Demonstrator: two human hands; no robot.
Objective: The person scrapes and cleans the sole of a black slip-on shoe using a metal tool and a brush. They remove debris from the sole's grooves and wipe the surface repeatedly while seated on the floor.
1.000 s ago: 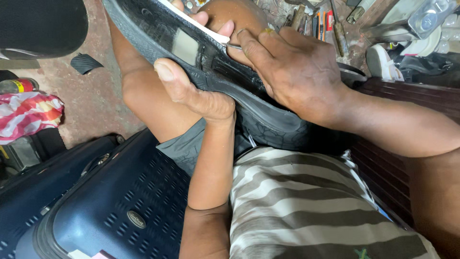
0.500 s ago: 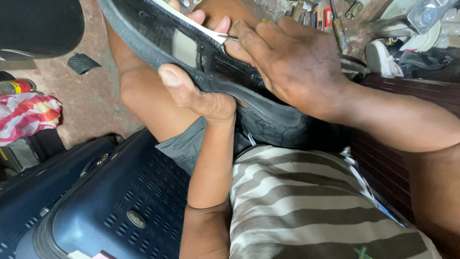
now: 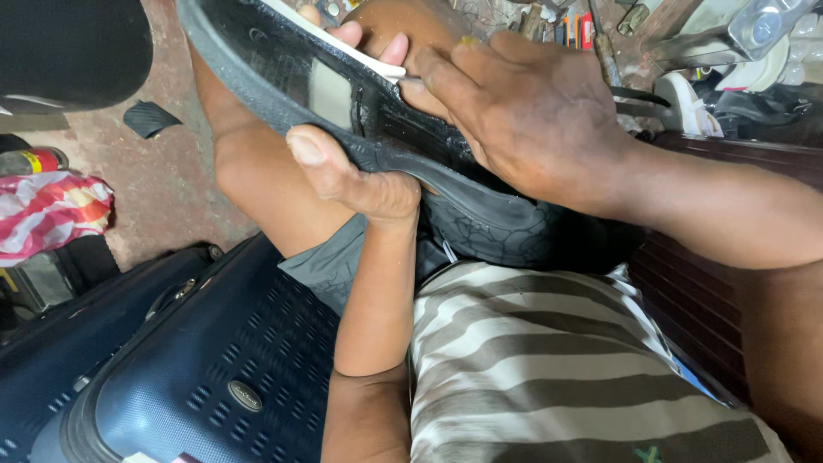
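— Nearest?
— Dark blue hard-shell suitcase (image 3: 171, 377), low and left of the black rubber-soled shoe (image 3: 360, 111).
— And the shoe itself?
— Lying sole-up across the bare knee. Left hand (image 3: 360, 176) clamped on its near edge, thumb on the sole, fingertips curling over the far side. Right hand (image 3: 523, 111) pressed on top, fingers pinched together on a thin metal tool at the white welt.
— Beyond the shoe?
— Cluttered hand tools (image 3: 574, 26); crumpled red patterned cloth (image 3: 51, 214) far left.

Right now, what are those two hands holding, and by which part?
The left hand grips the black shoe by its sole edge, thumb across the underside. The right hand presses on the sole, pinching what seems a thin tool.
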